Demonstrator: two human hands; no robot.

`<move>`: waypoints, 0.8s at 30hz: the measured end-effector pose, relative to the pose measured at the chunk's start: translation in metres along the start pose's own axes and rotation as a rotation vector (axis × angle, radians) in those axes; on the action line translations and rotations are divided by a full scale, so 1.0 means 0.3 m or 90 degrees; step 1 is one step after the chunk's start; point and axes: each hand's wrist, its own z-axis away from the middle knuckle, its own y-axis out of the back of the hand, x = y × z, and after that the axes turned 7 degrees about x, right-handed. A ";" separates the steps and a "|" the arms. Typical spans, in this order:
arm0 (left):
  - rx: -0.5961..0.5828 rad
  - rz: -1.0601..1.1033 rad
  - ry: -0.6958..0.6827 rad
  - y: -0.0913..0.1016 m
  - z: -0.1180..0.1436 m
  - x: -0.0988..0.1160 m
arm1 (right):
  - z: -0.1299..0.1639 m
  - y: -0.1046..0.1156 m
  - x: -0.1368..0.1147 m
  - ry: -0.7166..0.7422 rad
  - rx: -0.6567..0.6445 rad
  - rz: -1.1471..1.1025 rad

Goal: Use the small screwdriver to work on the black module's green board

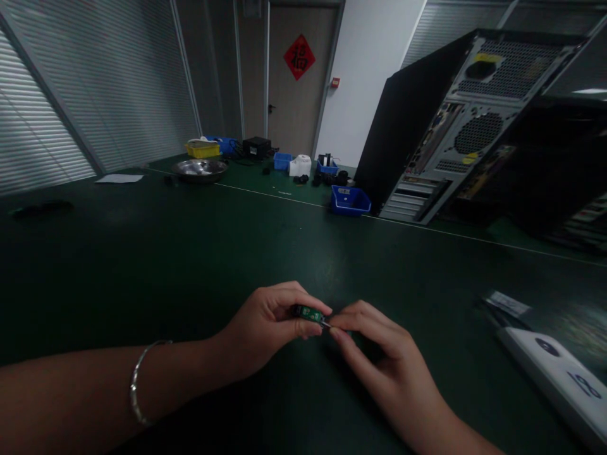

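Observation:
My left hand (277, 322) grips a small green circuit board (310, 313) with a dark part at its left end, between thumb and fingers. Close on its right, my right hand (379, 341) pinches a thin, pale metal piece (325, 324) at the board's right edge. Whether that piece is fixed to the board or only touches it, I cannot tell. Both hands are above the dark green tabletop (190, 253), near the middle of the view.
A white device marked 18 (559, 373) lies at the right. Farther back stand a blue bin (349, 201), a black computer case (417, 126), a metal bowl (200, 169), a yellow basket (203, 150) and a white plastic part (300, 166). A paper sheet (119, 179) lies back left.

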 end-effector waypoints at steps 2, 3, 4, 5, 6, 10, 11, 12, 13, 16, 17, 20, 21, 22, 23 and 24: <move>-0.010 -0.009 -0.002 0.001 -0.001 0.002 | -0.002 -0.001 0.000 -0.005 0.001 -0.008; -0.013 -0.017 -0.010 0.002 -0.002 0.003 | -0.002 -0.001 0.000 -0.007 0.004 -0.010; -0.015 -0.024 -0.017 0.002 -0.003 0.004 | -0.003 -0.001 0.001 -0.009 0.004 -0.011; -0.011 -0.025 -0.026 0.002 -0.004 0.006 | -0.002 -0.001 0.001 -0.012 0.006 -0.010; -0.004 -0.022 -0.034 0.002 -0.005 0.007 | -0.002 0.000 0.001 -0.013 0.009 -0.009; 0.021 -0.026 -0.044 0.001 -0.007 0.007 | 0.004 0.004 0.001 -0.010 0.029 -0.008; 0.018 -0.028 -0.033 0.000 -0.006 0.005 | 0.006 0.005 0.001 -0.007 0.037 -0.008; 0.015 -0.024 -0.014 -0.002 -0.004 0.002 | 0.007 0.005 0.001 -0.003 0.045 -0.009; 0.017 -0.010 0.005 -0.004 -0.002 -0.001 | 0.009 0.005 0.001 0.001 0.055 -0.010; 0.034 0.061 0.048 -0.011 0.005 -0.011 | 0.012 0.004 -0.001 0.010 0.073 -0.015; 0.034 0.082 0.050 -0.012 0.006 -0.013 | 0.012 0.002 -0.003 0.016 0.066 -0.021; 0.005 0.087 0.057 -0.014 0.006 -0.013 | 0.010 0.000 -0.007 0.029 0.025 -0.048; 0.000 0.078 0.058 -0.013 0.006 -0.012 | 0.009 -0.001 -0.007 0.030 0.016 -0.054; -0.002 0.070 0.058 -0.012 0.005 -0.011 | 0.008 -0.001 -0.008 0.027 0.013 -0.057; 0.001 0.065 0.056 -0.011 0.005 -0.011 | 0.007 0.000 -0.008 0.023 0.013 -0.056; 0.008 0.064 0.055 -0.009 0.005 -0.011 | 0.007 0.000 -0.008 0.020 0.014 -0.055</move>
